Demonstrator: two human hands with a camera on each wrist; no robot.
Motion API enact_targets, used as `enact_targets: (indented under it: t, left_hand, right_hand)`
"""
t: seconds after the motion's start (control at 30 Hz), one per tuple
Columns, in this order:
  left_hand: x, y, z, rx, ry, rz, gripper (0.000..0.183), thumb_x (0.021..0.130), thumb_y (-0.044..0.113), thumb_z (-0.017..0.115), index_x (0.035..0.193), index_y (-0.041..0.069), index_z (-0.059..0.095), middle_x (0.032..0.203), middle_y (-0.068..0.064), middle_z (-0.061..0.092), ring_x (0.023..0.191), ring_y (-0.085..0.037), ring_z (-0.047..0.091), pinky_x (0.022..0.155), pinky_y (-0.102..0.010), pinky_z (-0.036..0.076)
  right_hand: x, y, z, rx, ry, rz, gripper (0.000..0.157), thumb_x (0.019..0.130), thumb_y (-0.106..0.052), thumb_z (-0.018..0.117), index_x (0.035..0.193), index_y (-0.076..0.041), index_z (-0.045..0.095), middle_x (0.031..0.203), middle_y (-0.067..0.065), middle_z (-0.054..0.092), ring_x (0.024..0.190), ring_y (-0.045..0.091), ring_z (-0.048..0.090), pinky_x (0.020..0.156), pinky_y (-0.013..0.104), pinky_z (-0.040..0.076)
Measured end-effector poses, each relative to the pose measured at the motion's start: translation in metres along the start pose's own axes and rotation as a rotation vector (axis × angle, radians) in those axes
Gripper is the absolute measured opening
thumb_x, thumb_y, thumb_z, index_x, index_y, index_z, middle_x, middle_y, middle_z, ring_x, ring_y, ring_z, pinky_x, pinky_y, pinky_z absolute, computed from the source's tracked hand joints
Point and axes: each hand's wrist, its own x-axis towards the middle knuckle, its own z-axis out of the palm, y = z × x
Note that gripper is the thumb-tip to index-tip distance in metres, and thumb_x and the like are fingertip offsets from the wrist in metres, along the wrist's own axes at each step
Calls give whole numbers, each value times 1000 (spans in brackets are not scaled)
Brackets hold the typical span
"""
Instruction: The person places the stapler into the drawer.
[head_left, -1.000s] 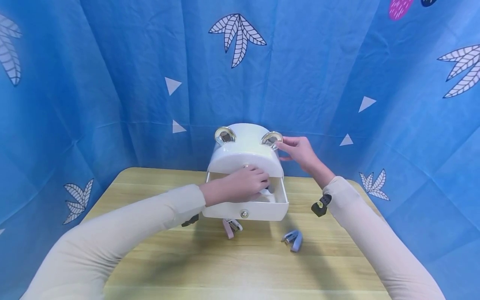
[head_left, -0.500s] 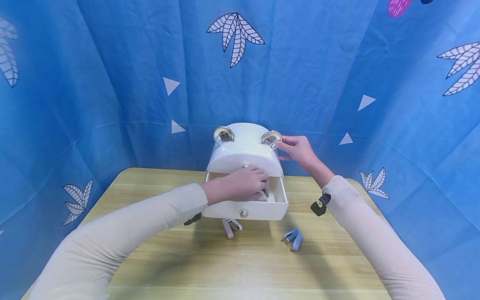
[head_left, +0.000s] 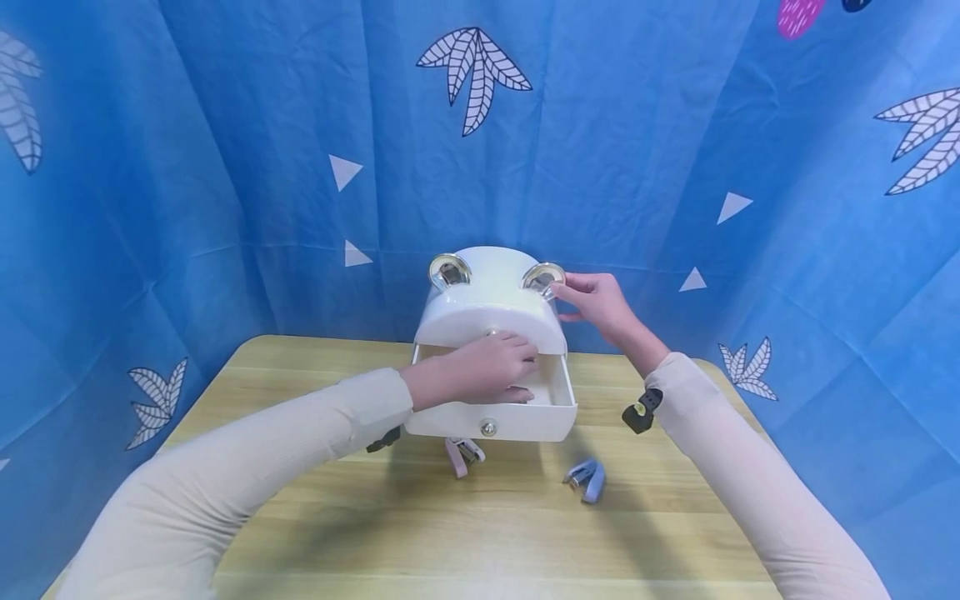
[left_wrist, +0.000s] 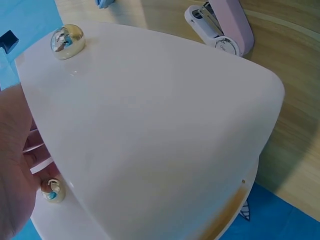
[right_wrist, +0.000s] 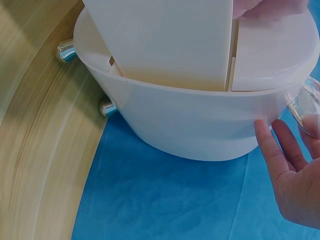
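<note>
A white drawer box (head_left: 487, 312) with two shiny ear-shaped pieces on top stands at the back of the table, its lower drawer (head_left: 450, 421) pulled out. My left hand (head_left: 483, 367) reaches over the drawer front into it, thumb and fingers apart, nothing visible between them. In the left wrist view the drawer's underside (left_wrist: 150, 115) covers most of what the left hand (left_wrist: 12, 165) is at. My right hand (head_left: 600, 308) pinches the right ear (head_left: 542, 278). Seen from the right wrist, two fingers (right_wrist: 270, 150) of that hand stretch along the box's side.
On the wooden table (head_left: 480, 542), a pink stapler (head_left: 456, 458) lies just under the drawer front and a blue stapler (head_left: 594, 483) farther right. A blue patterned curtain (head_left: 622, 150) hangs close behind the box and along both sides.
A small pale and dark object showed at the left fingers inside the drawer earlier; now it is out of sight and the thumb shows. The right hand and the box have stayed put.
</note>
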Motion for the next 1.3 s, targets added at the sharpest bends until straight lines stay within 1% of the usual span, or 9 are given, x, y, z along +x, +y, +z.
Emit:
enact_targets:
  t: [0.17, 0.3, 0.4, 0.63, 0.77, 0.93, 1.13, 1.2, 1.3]
  left_hand:
    - [0, -1, -2, 29, 6, -1, 39, 90, 44, 57, 108, 10, 65, 104, -2, 63, 97, -15, 57, 90, -31, 47]
    - [-1, -2, -4, 42, 28, 10, 39, 90, 43, 56, 108, 10, 66, 101, -2, 64, 94, -15, 58, 89, -29, 48]
    - [-2, -3, -5, 41, 44, 13, 37, 90, 41, 56, 107, 10, 66, 100, -2, 64, 93, -15, 58, 87, -29, 48]
    - [-3, -4, -3, 31, 52, 9, 35, 89, 39, 58, 107, 10, 66, 101, -2, 63, 93, -15, 58, 86, -30, 48]
    - [-3, -4, -5, 30, 55, 8, 36, 90, 40, 57, 108, 9, 66, 101, -2, 64, 93, -15, 58, 86, -28, 48]
    - [-5, -3, -9, 30, 79, 14, 37, 90, 39, 57, 110, 9, 66, 100, -2, 64, 91, -15, 58, 85, -27, 48]
    - [-14, 3, -20, -5, 152, 17, 34, 89, 35, 60, 110, 8, 65, 100, -2, 64, 90, -15, 58, 84, -27, 49]
    - [-18, 7, -24, -31, 190, 13, 33, 89, 33, 61, 111, 9, 65, 101, -2, 65, 90, -14, 59, 84, -26, 49]
    - [-26, 14, -30, -74, 266, 3, 31, 88, 29, 63, 112, 10, 65, 101, -1, 66, 90, -14, 60, 84, -26, 50]
  right_hand:
    - [-2, -1, 0, -8, 4, 1, 38, 89, -27, 64, 122, -9, 63, 124, 11, 62, 113, 22, 59, 78, 39, 56]
    - [-2, -2, -1, -14, 3, 1, 38, 89, -27, 64, 122, -9, 63, 124, 11, 62, 114, 23, 58, 78, 39, 56]
    - [-2, -1, 0, -15, 2, 0, 38, 89, -27, 64, 123, -9, 63, 124, 11, 62, 114, 22, 58, 78, 39, 56]
    - [-2, -1, 0, -10, 1, 1, 37, 89, -25, 64, 122, -9, 63, 123, 11, 62, 113, 22, 59, 79, 41, 56]
    - [-1, -1, 0, -16, 2, -4, 37, 89, -25, 64, 122, -9, 63, 123, 12, 62, 113, 22, 59, 79, 41, 56]
    - [-1, -1, 0, -16, 2, -5, 36, 90, -25, 63, 122, -9, 63, 123, 11, 62, 113, 22, 59, 77, 39, 56]
    - [-1, -2, 0, -21, 3, 3, 36, 90, -25, 63, 122, -9, 63, 123, 11, 61, 114, 23, 58, 79, 39, 56]
    - [-1, -2, 0, -22, 0, 6, 36, 90, -25, 63, 122, -9, 63, 124, 11, 61, 115, 23, 58, 79, 40, 56]
    - [-1, -2, 0, -22, -7, 4, 36, 90, -26, 63, 122, -10, 63, 124, 11, 61, 115, 23, 58, 79, 40, 56]
